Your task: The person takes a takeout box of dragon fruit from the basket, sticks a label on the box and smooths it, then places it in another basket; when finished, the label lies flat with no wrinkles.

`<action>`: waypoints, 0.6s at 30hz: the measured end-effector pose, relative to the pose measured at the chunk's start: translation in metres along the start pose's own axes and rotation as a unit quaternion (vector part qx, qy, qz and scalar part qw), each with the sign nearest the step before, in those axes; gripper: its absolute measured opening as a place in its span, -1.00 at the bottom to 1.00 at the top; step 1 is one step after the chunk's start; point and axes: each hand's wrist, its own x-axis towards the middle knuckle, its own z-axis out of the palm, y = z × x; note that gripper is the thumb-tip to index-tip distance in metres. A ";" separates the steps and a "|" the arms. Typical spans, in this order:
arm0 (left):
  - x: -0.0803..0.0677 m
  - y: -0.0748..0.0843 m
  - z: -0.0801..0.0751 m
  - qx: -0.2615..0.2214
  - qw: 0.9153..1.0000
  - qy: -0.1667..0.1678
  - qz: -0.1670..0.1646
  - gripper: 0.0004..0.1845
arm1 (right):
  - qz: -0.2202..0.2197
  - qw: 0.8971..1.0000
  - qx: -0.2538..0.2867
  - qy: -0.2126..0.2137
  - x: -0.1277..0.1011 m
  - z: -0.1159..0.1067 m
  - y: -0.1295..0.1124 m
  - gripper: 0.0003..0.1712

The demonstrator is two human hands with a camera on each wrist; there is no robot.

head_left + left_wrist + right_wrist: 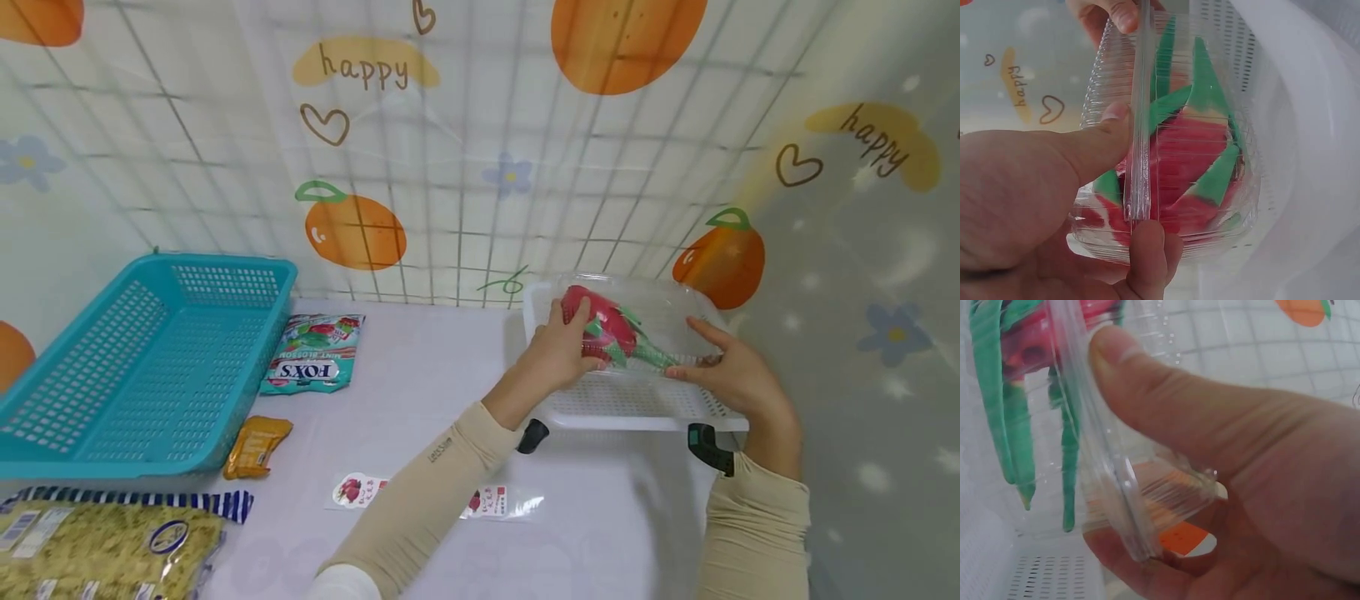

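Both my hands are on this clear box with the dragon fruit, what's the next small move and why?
Probably lower the clear box into the white basket: the left hand and right hand grip its ends right above the basket.

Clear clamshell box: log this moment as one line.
left hand grips clear clamshell box | right hand grips other end | dragon fruit inside | above white basket

Both arms reach forward, sleeved to the wrists. Left hand (558, 354) and right hand (738, 375) face each other, thumbs and fingers pinching.
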 end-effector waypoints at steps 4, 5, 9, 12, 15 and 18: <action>-0.006 -0.002 -0.004 0.000 1.000 0.005 -0.002 0.03 | -0.002 1.000 0.000 0.002 -0.004 -0.001 -0.009 0.16; -0.008 -0.002 -0.005 -0.003 1.000 0.006 -0.004 0.04 | -0.003 1.000 -0.001 0.004 -0.005 -0.001 -0.011 0.16; -0.016 -0.005 -0.011 -0.014 1.000 0.017 -0.005 0.04 | -0.005 1.000 -0.008 0.009 -0.010 -0.001 -0.020 0.17; -0.024 -0.010 -0.016 -0.019 0.999 0.027 0.006 0.04 | -0.007 1.000 -0.005 0.011 -0.013 0.000 -0.028 0.17; -0.033 -0.017 -0.021 -0.020 0.999 0.039 0.018 0.05 | -0.019 1.000 -0.006 0.020 -0.016 0.004 -0.037 0.15; -0.041 -0.026 -0.027 -0.019 0.998 0.050 0.024 0.05 | -0.031 0.999 -0.015 0.034 -0.020 0.009 -0.048 0.13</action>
